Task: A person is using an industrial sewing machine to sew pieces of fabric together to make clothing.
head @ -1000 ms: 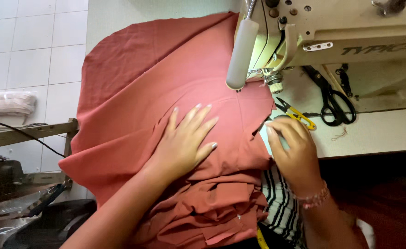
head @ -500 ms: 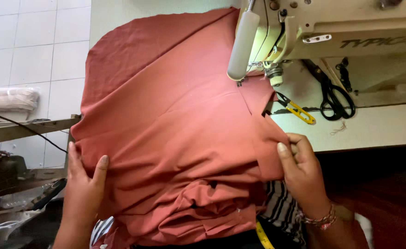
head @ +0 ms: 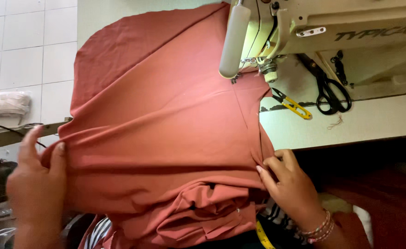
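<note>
red fabric (head: 166,138) | left hand (head: 35,184) pinches edge | right hand (head: 290,184) pinches edge

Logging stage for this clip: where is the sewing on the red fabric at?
Looks done: a stitched seam line runs down the fabric from the needle area of the sewing machine. In hand: left hand and right hand grip opposite edges, pulling the cloth taut. Left: bunched folds near the body look unfed; yellow snips and black scissors lie untouched.
</note>
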